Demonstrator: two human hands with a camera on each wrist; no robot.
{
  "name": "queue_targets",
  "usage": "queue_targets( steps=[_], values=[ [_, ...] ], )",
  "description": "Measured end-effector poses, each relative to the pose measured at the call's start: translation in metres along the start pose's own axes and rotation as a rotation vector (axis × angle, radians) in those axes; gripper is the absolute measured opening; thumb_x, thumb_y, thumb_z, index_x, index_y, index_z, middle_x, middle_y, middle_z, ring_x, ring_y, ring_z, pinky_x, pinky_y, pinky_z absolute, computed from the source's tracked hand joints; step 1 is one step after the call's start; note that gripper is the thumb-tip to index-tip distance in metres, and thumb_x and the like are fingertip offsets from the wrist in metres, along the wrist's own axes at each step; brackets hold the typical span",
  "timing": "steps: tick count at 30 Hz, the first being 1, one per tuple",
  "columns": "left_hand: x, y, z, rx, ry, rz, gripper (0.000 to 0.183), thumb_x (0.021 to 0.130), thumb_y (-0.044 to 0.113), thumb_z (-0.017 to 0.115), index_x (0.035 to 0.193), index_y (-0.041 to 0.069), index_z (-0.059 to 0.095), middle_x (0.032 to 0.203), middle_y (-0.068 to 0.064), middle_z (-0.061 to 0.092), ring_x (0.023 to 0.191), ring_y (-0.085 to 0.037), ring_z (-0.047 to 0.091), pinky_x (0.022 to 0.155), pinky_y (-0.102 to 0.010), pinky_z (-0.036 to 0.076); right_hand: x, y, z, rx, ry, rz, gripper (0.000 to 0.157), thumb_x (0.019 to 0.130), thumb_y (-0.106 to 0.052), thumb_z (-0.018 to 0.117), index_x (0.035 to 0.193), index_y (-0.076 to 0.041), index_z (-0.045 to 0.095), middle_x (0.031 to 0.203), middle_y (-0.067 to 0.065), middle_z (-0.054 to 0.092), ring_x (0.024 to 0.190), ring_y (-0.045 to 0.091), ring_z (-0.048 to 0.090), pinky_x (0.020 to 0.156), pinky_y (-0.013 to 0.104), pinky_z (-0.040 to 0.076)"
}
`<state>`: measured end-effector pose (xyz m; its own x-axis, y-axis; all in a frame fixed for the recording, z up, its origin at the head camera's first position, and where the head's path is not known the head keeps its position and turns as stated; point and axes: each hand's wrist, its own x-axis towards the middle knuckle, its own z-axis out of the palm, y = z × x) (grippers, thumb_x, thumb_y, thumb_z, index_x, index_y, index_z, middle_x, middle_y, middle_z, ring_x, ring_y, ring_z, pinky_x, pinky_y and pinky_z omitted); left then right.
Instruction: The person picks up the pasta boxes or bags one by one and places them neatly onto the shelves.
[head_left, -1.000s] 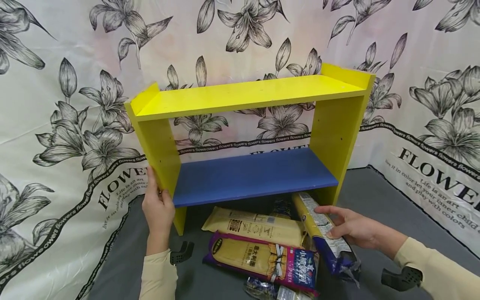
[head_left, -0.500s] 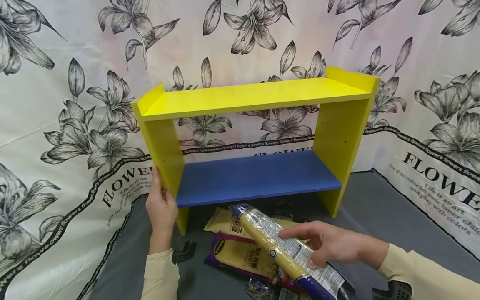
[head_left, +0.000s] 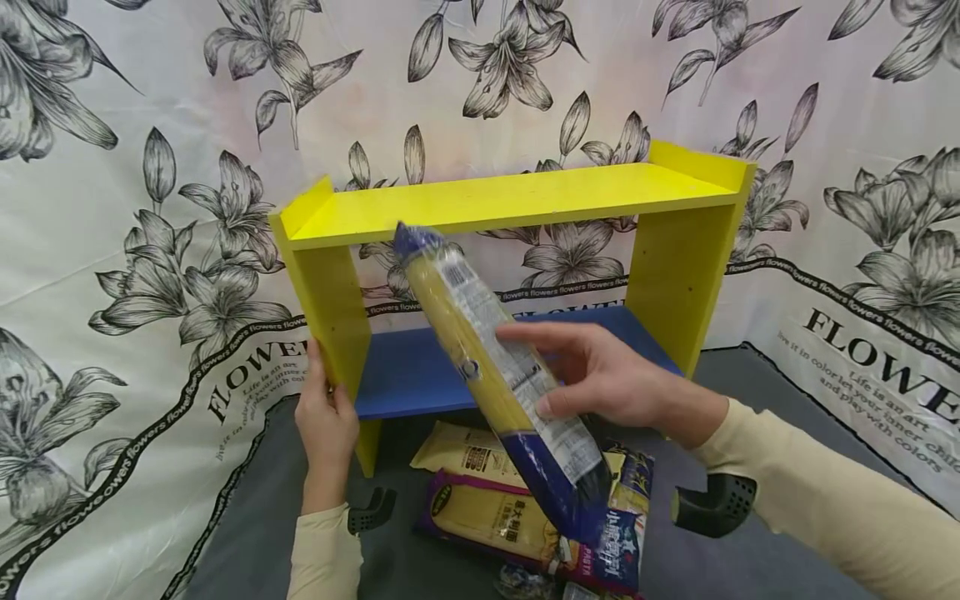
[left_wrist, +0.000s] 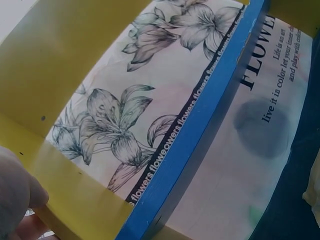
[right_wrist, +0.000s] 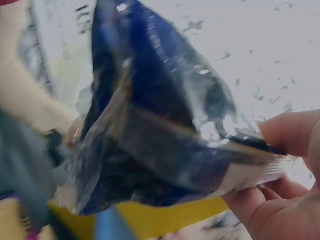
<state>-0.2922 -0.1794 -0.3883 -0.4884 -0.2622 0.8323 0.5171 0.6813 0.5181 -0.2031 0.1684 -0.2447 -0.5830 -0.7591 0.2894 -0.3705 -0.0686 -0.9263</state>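
My right hand (head_left: 615,375) grips a long pack of spaghetti (head_left: 472,358) with a blue and yellow wrapper and a white printed label. It is held tilted in front of the shelf, its upper end near the yellow top board. The crumpled blue end of the pack (right_wrist: 150,120) fills much of the right wrist view. My left hand (head_left: 327,421) holds the left side panel of the yellow and blue shelf (head_left: 510,200) by its front edge. In the left wrist view the thumb (left_wrist: 35,192) lies along that panel's edge, with other fingers partly seen below.
Under and before the shelf lie a purple-edged pasta pack (head_left: 495,517), a pale yellow pack (head_left: 450,450) and another blue pack (head_left: 637,475). Clear wrapping shows at the bottom edge. Behind hangs a flower-printed cloth (head_left: 480,75); the table (head_left: 255,517) is dark grey.
My right hand has lifted the spaghetti pack from the right of the pile, up and leftward, to in front of the shelf. The left hand has stayed on the side panel.
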Motion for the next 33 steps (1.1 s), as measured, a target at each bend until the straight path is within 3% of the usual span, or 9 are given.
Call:
queue_targets(
  steps=[4,8,12,16,19,26,30,33],
  values=[
    [0.000,-0.003,-0.001,0.007,0.001,0.004,0.071,0.091,-0.013,0.049,0.159,0.005,0.036,0.145,-0.029,0.055,0.108,-0.053,0.063,0.079,-0.065,0.050,0.036,-0.033,-0.006,0.057,0.118,-0.007,0.074,0.092,0.004,0.065,0.158,-0.019,0.041,0.144,0.016,0.050,0.109,0.023,0.067,0.084,0.037,0.062],
    [-0.003,-0.003,-0.003,0.008,-0.005,-0.016,0.070,0.092,-0.011,0.049,0.158,0.005,0.036,0.147,-0.028,0.054,0.110,-0.053,0.062,0.082,-0.066,0.050,0.072,-0.067,-0.008,0.141,0.276,0.084,0.077,0.093,0.009,0.058,0.161,-0.019,0.034,0.152,0.020,0.043,0.110,0.026,0.064,0.084,0.034,0.062],
    [-0.006,-0.002,-0.004,0.014,-0.003,-0.034,0.068,0.093,-0.010,0.050,0.158,0.004,0.037,0.146,-0.028,0.054,0.111,-0.053,0.062,0.083,-0.066,0.050,0.110,-0.093,-0.014,0.207,0.433,0.176,0.072,0.097,0.009,0.054,0.160,-0.023,0.037,0.153,0.019,0.043,0.115,0.031,0.060,0.081,0.031,0.062],
    [-0.008,-0.003,-0.003,0.012,0.003,-0.030,0.069,0.092,-0.011,0.050,0.158,0.005,0.036,0.146,-0.029,0.054,0.112,-0.052,0.062,0.082,-0.064,0.050,0.145,-0.107,-0.025,0.266,0.541,0.218,0.070,0.096,0.013,0.053,0.157,-0.019,0.041,0.153,0.015,0.044,0.122,0.030,0.057,0.077,0.029,0.062],
    [-0.008,-0.003,0.000,0.007,0.009,-0.022,0.071,0.092,-0.012,0.050,0.158,0.005,0.035,0.147,-0.028,0.053,0.111,-0.051,0.063,0.079,-0.062,0.050,0.164,-0.108,-0.033,0.242,0.581,0.238,0.071,0.095,0.016,0.052,0.158,-0.016,0.041,0.156,0.012,0.043,0.127,0.027,0.056,0.083,0.029,0.061],
    [-0.009,0.001,0.006,-0.017,0.007,-0.005,0.072,0.091,-0.014,0.051,0.158,0.007,0.036,0.149,-0.026,0.052,0.123,-0.050,0.059,0.085,-0.064,0.051,0.183,-0.105,-0.044,0.082,0.570,0.388,0.067,0.100,0.003,0.055,0.161,-0.017,0.034,0.163,0.009,0.035,0.136,0.025,0.052,0.109,0.035,0.050],
    [-0.006,0.000,0.005,-0.013,0.003,0.006,0.073,0.091,-0.013,0.051,0.159,0.009,0.034,0.149,-0.026,0.053,0.121,-0.050,0.060,0.083,-0.063,0.051,0.181,-0.112,-0.042,-0.044,0.484,0.414,0.075,0.101,-0.004,0.057,0.165,-0.024,0.022,0.168,0.007,0.023,0.137,0.032,0.051,0.109,0.037,0.050],
    [-0.002,-0.002,0.002,-0.007,0.014,-0.003,0.073,0.092,-0.013,0.050,0.159,0.010,0.035,0.149,-0.025,0.053,0.122,-0.049,0.060,0.085,-0.064,0.051,0.175,-0.119,-0.037,-0.219,0.388,0.392,0.081,0.099,-0.012,0.062,0.165,-0.029,0.018,0.168,0.009,0.025,0.140,0.035,0.049,0.106,0.039,0.053]
  ],
)
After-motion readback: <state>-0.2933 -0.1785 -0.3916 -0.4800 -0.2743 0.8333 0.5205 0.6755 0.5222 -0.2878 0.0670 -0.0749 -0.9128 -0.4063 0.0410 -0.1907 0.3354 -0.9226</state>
